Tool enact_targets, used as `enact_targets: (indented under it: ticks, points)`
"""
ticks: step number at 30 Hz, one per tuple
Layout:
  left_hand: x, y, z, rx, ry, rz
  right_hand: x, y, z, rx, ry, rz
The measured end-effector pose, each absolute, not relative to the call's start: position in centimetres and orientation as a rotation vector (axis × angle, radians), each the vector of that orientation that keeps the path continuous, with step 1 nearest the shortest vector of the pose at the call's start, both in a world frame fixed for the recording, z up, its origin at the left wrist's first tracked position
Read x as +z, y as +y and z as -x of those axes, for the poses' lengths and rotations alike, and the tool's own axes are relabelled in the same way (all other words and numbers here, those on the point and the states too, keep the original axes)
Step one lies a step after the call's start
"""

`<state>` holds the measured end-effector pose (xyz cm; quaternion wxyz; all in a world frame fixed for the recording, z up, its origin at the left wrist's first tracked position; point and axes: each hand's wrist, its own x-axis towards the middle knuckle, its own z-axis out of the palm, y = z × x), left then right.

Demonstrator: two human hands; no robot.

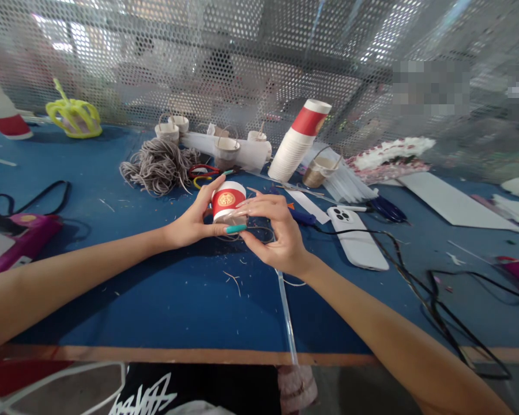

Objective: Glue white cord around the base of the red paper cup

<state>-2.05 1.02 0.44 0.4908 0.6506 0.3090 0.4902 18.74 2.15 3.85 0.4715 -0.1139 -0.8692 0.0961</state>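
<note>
A small red and white paper cup with a gold emblem is held above the blue table. My left hand grips it from the left side and below. My right hand wraps its right side, fingers laid across the cup's front. A thin grey cord loop lies by my right palm under the cup.
A bundle of grey cord, scissors, a leaning stack of paper cups, small cup baskets, a white phone with black cable, a purple glue gun, a yellow crown, white card sheets.
</note>
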Motion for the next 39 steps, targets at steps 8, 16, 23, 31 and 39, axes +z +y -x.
enact_targets:
  ticks: [8,16,23,31,39]
  points:
    - [0.7,0.9,2.0,1.207,0.759,-1.585,3.9,2.2,-18.7,0.254,-2.126,0.278]
    - [0.4,1.0,2.1,1.223,0.753,-1.573,3.5,2.4,-18.6,0.468,-2.084,0.365]
    - [0.3,1.2,2.1,1.203,0.776,-1.502,3.7,2.6,-18.4,0.65,-1.933,0.4]
    - [0.0,1.4,2.4,1.165,0.739,-1.484,4.0,3.2,-18.8,0.733,-1.96,0.541]
    - [0.1,1.6,2.2,1.155,0.765,-1.481,3.4,3.2,-18.8,0.961,-1.959,0.5]
